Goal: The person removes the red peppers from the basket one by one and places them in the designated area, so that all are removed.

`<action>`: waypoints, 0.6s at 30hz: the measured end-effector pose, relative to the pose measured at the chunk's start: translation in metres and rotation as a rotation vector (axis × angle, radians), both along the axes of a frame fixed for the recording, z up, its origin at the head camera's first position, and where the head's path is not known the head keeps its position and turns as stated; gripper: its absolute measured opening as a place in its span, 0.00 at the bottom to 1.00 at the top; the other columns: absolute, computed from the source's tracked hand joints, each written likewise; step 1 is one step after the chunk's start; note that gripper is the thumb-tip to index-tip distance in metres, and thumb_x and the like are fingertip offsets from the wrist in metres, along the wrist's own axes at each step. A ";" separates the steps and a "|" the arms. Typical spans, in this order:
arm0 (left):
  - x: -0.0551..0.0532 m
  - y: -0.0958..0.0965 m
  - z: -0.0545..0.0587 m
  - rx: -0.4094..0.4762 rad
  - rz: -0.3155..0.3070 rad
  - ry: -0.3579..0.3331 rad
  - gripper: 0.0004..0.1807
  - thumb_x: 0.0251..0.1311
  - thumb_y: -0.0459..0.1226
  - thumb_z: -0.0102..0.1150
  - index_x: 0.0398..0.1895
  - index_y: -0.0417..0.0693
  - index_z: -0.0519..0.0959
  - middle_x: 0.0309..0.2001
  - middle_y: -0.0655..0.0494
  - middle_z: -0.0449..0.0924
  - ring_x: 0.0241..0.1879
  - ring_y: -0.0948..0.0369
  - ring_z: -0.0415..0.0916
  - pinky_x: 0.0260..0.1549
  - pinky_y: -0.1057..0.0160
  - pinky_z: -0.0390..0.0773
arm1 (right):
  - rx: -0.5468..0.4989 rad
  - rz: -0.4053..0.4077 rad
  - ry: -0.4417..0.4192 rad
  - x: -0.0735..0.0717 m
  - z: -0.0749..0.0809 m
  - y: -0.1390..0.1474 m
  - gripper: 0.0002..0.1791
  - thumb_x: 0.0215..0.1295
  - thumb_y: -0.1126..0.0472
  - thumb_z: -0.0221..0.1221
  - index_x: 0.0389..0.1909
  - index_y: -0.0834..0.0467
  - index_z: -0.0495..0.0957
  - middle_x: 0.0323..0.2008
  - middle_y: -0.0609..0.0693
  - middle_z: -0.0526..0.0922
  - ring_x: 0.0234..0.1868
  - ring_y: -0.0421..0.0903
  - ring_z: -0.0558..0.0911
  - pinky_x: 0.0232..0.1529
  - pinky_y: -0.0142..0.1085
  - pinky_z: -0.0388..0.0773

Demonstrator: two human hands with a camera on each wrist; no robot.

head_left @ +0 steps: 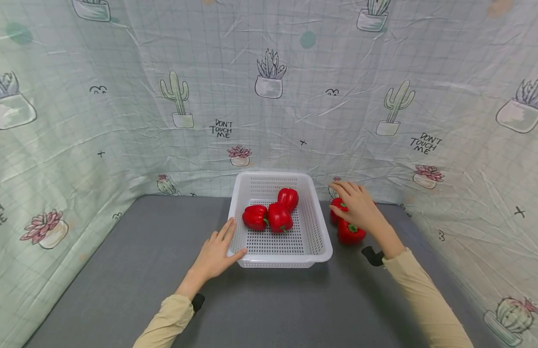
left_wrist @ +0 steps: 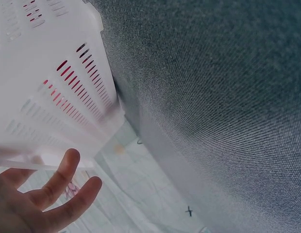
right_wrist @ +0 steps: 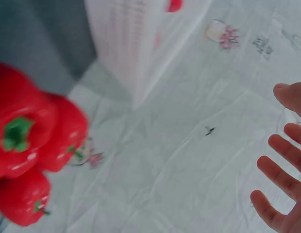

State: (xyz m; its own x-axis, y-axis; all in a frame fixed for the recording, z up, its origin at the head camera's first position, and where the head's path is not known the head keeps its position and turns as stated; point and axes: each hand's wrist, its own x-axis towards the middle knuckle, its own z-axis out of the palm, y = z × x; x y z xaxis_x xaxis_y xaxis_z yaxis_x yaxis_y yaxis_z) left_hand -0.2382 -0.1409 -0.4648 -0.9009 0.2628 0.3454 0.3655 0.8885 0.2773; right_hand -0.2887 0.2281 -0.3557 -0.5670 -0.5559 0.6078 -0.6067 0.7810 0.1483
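Red peppers (head_left: 279, 217) lie in a white basket (head_left: 279, 259). The left hand (head_left: 214, 253), fingers spread, touches its rim; the right hand (head_left: 360, 208), empty, fingers apart, hovers over more peppers (head_left: 350, 234).

A white, perforated plastic basket (head_left: 277, 259) sits upright, its mouth facing up, with the left hand (head_left: 215, 253) at its left rim, fingers spread. Inside, three glossy red bell peppers (head_left: 279, 216) with smooth skins lie bunched toward the back; the left one rests on its side, its green stem pointing right, and the middle one's stem faces the near side. Just right of the basket, three more red peppers (head_left: 350, 237) cluster closely beneath the right hand (head_left: 358, 205), the nearest showing its green stem upward.
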 end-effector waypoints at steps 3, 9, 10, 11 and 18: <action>0.000 0.000 0.000 0.001 -0.001 0.005 0.44 0.51 0.59 0.50 0.67 0.45 0.54 0.69 0.51 0.51 0.48 0.49 0.66 0.45 0.46 0.70 | -0.020 0.014 -0.017 -0.004 0.010 -0.012 0.31 0.46 0.58 0.66 0.54 0.62 0.69 0.50 0.58 0.73 0.50 0.55 0.70 0.47 0.53 0.67; 0.000 0.000 0.000 -0.002 -0.001 0.008 0.44 0.51 0.58 0.51 0.67 0.45 0.53 0.69 0.51 0.52 0.48 0.50 0.66 0.45 0.46 0.70 | -0.036 0.021 -0.056 -0.020 0.025 -0.041 0.27 0.52 0.58 0.62 0.54 0.61 0.70 0.50 0.57 0.73 0.52 0.54 0.69 0.49 0.52 0.65; 0.000 0.000 0.000 -0.002 -0.002 0.008 0.44 0.51 0.58 0.51 0.67 0.45 0.53 0.69 0.51 0.52 0.48 0.50 0.66 0.45 0.46 0.71 | -0.039 0.021 -0.064 -0.022 0.028 -0.046 0.26 0.53 0.58 0.61 0.53 0.61 0.70 0.51 0.57 0.73 0.52 0.55 0.69 0.49 0.52 0.65; 0.000 0.000 0.000 -0.002 -0.002 0.007 0.44 0.51 0.58 0.51 0.67 0.46 0.53 0.69 0.51 0.52 0.48 0.50 0.66 0.45 0.46 0.71 | -0.043 0.022 -0.072 -0.025 0.030 -0.051 0.26 0.54 0.57 0.61 0.53 0.61 0.70 0.51 0.57 0.73 0.52 0.54 0.69 0.49 0.52 0.65; 0.000 -0.001 -0.001 -0.007 -0.003 0.006 0.44 0.52 0.59 0.50 0.68 0.46 0.53 0.69 0.51 0.52 0.47 0.50 0.66 0.44 0.47 0.71 | -0.041 -0.001 -0.126 -0.046 0.030 -0.079 0.23 0.57 0.57 0.58 0.53 0.61 0.71 0.52 0.57 0.72 0.55 0.55 0.67 0.53 0.53 0.63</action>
